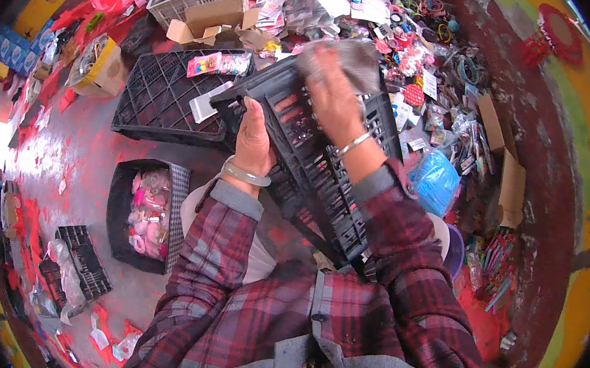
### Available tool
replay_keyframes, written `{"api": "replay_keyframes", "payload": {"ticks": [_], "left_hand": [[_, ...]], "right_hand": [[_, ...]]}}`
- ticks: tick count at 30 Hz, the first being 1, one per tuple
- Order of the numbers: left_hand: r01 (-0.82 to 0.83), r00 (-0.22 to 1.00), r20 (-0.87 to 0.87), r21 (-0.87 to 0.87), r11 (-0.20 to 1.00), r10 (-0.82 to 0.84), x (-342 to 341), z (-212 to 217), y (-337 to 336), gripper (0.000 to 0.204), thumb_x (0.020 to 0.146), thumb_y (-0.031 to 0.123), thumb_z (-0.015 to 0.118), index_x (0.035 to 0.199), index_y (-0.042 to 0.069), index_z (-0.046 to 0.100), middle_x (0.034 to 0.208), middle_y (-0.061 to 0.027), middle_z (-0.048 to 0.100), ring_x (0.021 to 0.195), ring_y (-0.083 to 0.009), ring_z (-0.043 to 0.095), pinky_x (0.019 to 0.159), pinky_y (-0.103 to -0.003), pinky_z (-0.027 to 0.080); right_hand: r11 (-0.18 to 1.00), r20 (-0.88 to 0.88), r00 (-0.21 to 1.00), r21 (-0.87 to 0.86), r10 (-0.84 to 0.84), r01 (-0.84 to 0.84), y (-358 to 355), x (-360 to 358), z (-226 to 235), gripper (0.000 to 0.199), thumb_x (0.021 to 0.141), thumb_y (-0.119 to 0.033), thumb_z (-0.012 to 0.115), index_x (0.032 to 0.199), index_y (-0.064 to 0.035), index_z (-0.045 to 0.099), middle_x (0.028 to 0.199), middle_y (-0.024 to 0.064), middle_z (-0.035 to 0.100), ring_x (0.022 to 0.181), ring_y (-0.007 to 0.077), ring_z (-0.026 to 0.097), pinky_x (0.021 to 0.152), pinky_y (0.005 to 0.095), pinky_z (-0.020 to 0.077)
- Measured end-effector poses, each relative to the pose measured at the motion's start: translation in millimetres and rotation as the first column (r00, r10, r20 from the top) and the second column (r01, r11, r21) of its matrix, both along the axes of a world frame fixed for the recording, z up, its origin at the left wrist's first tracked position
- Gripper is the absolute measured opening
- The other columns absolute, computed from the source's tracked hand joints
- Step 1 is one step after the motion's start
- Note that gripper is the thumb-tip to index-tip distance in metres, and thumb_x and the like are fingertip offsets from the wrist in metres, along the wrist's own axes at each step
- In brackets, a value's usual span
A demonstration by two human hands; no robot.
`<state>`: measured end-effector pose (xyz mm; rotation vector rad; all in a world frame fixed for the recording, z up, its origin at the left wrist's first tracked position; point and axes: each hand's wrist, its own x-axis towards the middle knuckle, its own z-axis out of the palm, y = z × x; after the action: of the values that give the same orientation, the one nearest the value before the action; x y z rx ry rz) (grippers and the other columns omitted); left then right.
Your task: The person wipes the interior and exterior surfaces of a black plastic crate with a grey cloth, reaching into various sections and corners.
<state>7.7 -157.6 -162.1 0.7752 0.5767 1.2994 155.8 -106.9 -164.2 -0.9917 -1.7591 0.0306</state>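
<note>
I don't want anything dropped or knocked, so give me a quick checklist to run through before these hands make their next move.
1. Left hand holding the black crate by its edge: ok.
2. Crate level: not ok; it is tilted.
3. Right hand with the grey cloth: ok; the two are together at the crate's far end.
4. Cloth pressed against the crate: cannot tell; motion blurs it.
5. Crate empty: cannot tell; coloured things show through its openwork, perhaps from behind.
6. Top of the flat crate at left clear: not ok; pink packages lie on it.
</note>
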Motion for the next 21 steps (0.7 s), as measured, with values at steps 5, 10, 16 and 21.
{"api": "replay_keyframes", "payload": {"ticks": [5,10,16,21], "left_hand": [[-0.006,0.996,0.092,-0.045,0.999,0.010,-4,4,-4,0.080,0.082,0.067,0.025,0.131,0.004,0.029,0.131,-0.0104,0.036,0.120,-0.0241,0.036,0.101,-0.037,0.030],[-0.039,0.995,0.089,-0.064,0.997,0.044,5,20,-11,0.075,0.083,0.063,0.033,0.128,0.004,0.034,0.125,-0.0101,0.042,0.114,-0.0230,0.044,0.096,-0.036,0.036],[0.008,0.998,0.062,-0.041,0.999,-0.006,3,7,-10,0.070,0.082,0.059,0.043,0.122,0.002,0.040,0.111,-0.0145,0.053,0.095,-0.0235,0.055,0.083,-0.036,0.046],[-0.059,0.998,-0.005,-0.057,0.997,0.059,4,7,-13,0.075,0.080,0.064,0.041,0.121,0.002,0.042,0.106,-0.0186,0.055,0.090,-0.0270,0.057,0.080,-0.037,0.048]], "right_hand": [[0.907,0.106,0.930,-0.283,0.352,-0.311,-67,-40,35,0.049,0.085,-0.021,0.043,0.129,-0.0030,0.036,0.137,0.0136,0.032,0.129,0.0287,0.025,0.105,0.0401,0.0188],[0.981,0.399,0.907,-0.182,0.138,-0.070,-52,-25,35,0.051,0.080,-0.024,0.047,0.127,-0.0045,0.039,0.137,0.0120,0.031,0.129,0.0261,0.026,0.105,0.0421,0.0161],[0.888,0.489,0.761,0.068,-0.427,0.455,19,53,5,0.048,0.081,-0.019,0.045,0.127,-0.0046,0.040,0.136,0.0143,0.031,0.129,0.0296,0.024,0.103,0.0429,0.0209],[0.869,0.131,0.886,-0.179,-0.444,0.461,25,92,-32,0.051,0.083,-0.017,0.043,0.129,0.0029,0.033,0.139,0.0171,0.026,0.130,0.0336,0.019,0.105,0.0425,0.0181]]}}
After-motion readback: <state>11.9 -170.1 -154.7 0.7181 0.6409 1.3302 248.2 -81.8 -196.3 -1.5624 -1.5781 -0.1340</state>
